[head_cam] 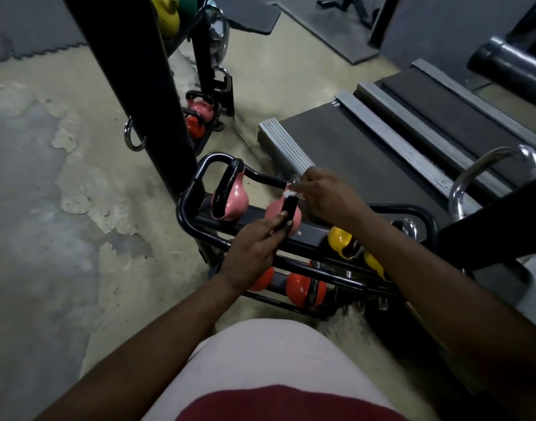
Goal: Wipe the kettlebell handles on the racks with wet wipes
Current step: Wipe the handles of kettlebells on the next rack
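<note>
kettlebell rack stands on patchy, peeling concrete floor beside treadmills.

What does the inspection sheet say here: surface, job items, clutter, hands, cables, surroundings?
Surface: concrete floor, paint patchy and peeling.
Job's things: low black rack; two pink kettlebells and yellow kettlebells on the upper tier, orange kettlebells below; white wet wipe at the top of the nearer pink one's black handle.
Clutter: nothing seen.
Hands: left hand holds the handle lower down; right hand grips the wet wipe against it.
Cables: nothing seen.
Surroundings: treadmills right of the rack; black post behind it; more kettlebells beyond.
</note>
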A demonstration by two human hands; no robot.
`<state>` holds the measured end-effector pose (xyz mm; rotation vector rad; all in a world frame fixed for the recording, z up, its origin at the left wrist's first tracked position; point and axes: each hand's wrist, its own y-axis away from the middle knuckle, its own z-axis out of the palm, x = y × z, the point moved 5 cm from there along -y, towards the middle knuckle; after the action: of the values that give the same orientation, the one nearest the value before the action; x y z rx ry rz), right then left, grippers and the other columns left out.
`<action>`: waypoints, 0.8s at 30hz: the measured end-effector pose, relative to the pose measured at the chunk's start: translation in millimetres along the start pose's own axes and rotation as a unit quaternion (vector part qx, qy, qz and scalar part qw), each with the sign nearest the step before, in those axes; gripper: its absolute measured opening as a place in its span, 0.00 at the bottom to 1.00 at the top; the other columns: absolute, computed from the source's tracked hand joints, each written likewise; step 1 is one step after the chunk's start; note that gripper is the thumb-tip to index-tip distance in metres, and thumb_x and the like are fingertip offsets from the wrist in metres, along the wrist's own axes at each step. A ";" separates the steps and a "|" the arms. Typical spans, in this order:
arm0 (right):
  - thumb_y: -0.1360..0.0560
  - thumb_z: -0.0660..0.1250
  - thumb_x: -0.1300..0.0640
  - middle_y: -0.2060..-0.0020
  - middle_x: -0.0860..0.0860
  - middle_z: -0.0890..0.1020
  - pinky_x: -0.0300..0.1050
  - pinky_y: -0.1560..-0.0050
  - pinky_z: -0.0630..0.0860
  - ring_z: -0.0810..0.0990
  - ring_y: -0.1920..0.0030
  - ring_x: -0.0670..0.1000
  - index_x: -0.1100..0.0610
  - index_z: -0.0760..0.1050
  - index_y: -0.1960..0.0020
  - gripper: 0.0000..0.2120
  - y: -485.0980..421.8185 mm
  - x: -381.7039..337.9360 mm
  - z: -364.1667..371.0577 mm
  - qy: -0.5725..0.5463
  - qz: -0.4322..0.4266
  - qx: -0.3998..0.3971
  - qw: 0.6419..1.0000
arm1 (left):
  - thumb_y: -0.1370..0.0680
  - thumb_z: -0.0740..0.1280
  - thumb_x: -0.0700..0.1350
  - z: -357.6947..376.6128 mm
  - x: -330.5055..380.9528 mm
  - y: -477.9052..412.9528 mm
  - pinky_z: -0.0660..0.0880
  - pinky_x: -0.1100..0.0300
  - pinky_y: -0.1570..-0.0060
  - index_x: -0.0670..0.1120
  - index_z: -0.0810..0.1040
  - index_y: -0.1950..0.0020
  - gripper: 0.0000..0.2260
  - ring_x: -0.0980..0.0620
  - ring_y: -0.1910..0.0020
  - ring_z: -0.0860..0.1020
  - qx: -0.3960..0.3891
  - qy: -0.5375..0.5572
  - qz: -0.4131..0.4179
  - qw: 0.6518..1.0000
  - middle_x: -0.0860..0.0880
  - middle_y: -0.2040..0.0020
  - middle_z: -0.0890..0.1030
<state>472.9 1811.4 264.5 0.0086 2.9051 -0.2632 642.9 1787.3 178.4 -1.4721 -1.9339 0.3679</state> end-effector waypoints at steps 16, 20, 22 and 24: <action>0.25 0.71 0.59 0.55 0.51 0.82 0.43 0.57 0.76 0.79 0.56 0.48 0.54 0.85 0.48 0.07 21.0 -1.4 21.5 -0.180 0.157 0.102 0.966 | 0.25 0.66 0.51 -16.3 -5.3 -37.8 0.79 0.54 0.54 0.46 0.76 0.32 0.22 0.50 0.51 0.76 -0.029 0.051 -0.126 0.990 0.46 0.43 0.75; 0.26 0.66 0.46 0.55 0.49 0.83 0.48 0.59 0.78 0.80 0.58 0.47 0.49 0.85 0.47 0.13 -8.7 22.2 10.4 -0.147 0.175 0.094 0.969 | 0.24 0.63 0.50 -14.3 -10.6 -37.9 0.79 0.53 0.49 0.46 0.76 0.31 0.22 0.49 0.47 0.76 -0.069 0.058 -0.111 0.990 0.46 0.37 0.73; 0.23 0.66 0.50 0.52 0.49 0.79 0.46 0.59 0.75 0.76 0.54 0.47 0.50 0.84 0.45 0.11 -13.5 1.1 5.5 -0.078 0.085 0.033 0.993 | 0.23 0.63 0.47 -13.1 -10.3 -35.7 0.79 0.53 0.49 0.46 0.74 0.30 0.22 0.48 0.46 0.76 -0.085 0.055 -0.090 0.991 0.43 0.35 0.73; 0.22 0.66 0.54 0.49 0.49 0.76 0.44 0.59 0.74 0.73 0.49 0.49 0.49 0.83 0.44 0.09 -15.6 -18.7 3.9 -0.014 -0.001 -0.027 1.000 | 0.24 0.67 0.42 -10.4 -7.6 -32.7 0.79 0.53 0.48 0.47 0.71 0.28 0.24 0.46 0.45 0.77 -0.097 0.042 -0.078 0.991 0.41 0.32 0.71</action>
<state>491.6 1795.5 267.7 -0.0073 2.8827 -0.1848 626.5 1767.9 202.6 -1.4198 -2.0454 0.0475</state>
